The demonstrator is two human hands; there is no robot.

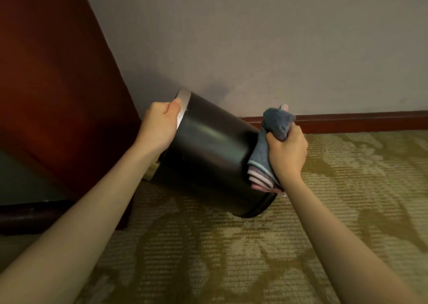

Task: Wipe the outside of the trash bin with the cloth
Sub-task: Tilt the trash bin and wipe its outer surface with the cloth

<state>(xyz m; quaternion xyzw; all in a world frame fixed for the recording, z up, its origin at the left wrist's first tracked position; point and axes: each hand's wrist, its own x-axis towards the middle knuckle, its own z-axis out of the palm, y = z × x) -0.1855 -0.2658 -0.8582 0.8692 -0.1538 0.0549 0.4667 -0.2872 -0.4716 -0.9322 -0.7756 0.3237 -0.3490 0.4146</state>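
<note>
A dark, glossy trash bin is held tipped on its side above a patterned olive carpet, its silver-banded rim turned up and to the left, its base down and to the right. The rim is gripped by the left hand, the thumb laid over the metal band and the fingers curled out of sight behind the edge. A folded cloth, blue-grey on the outside with pink layers showing at its lower edge, is clenched in the right hand and pressed against the bin's base end on the right. A bunched corner of the cloth is seen standing up above the fist.

The bin is seen in the middle of the scene, near a grey wall edged with a dark red skirting board. A reddish-brown wooden panel is seen at the far left, just beside the rim. Whether the bin's lower edge touches the carpet cannot be told. Both bare forearms are stretched in from the near edge.
</note>
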